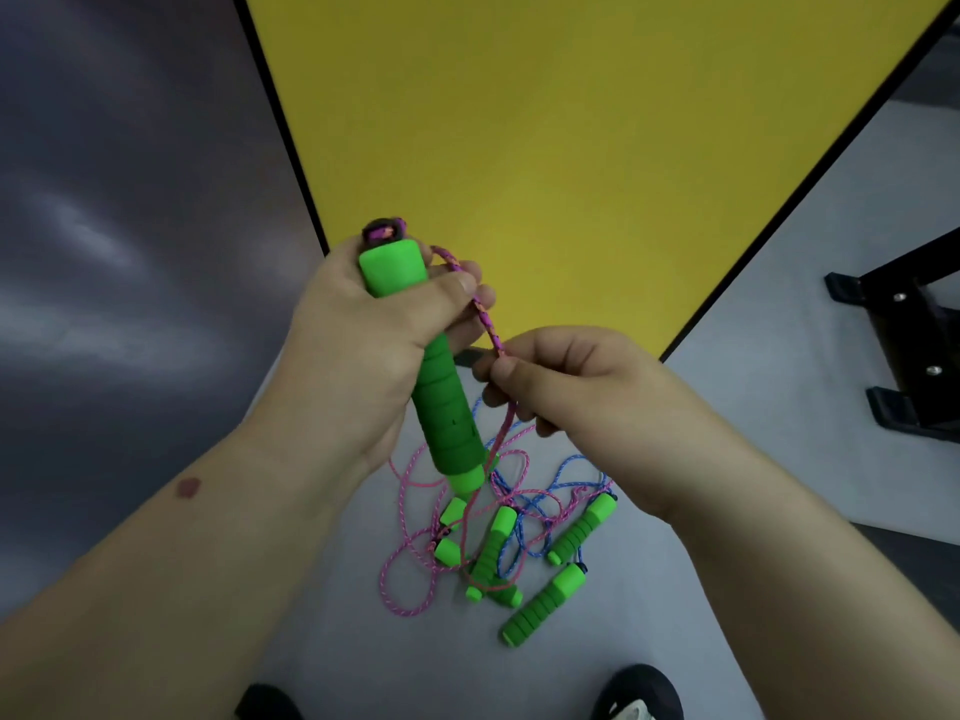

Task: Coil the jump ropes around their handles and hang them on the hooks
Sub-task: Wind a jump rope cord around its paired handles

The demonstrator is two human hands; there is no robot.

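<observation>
A big yellow wall panel (571,122) stands in front, with a dark grey wall (130,200) to its left. The grey floor (779,252) spreads out below. A black metal stand (904,356) sits on the floor at the right.

Two bare arms reach out over the floor. The left hand (363,345) is closed around a green foam handle (441,397). The handle is tilted, with its fat top end sticking up above the thumb and its long ribbed part coming out below the palm. A bit of pink rope is bunched at the very top of the handle.

The pink rope (485,317) comes over the top of the left hand and runs down to the right hand (566,376). The right hand pinches the rope between its thumb and fingers, just beside the handle. Below that pinch the rope hangs down to the floor.

On the floor, under both hands, lies a messy pile of ropes (467,537), pink and blue, with more green handles (545,605) in it. They are tangled together.

The toes of two dark shoes (639,693) show at the bottom edge.
</observation>
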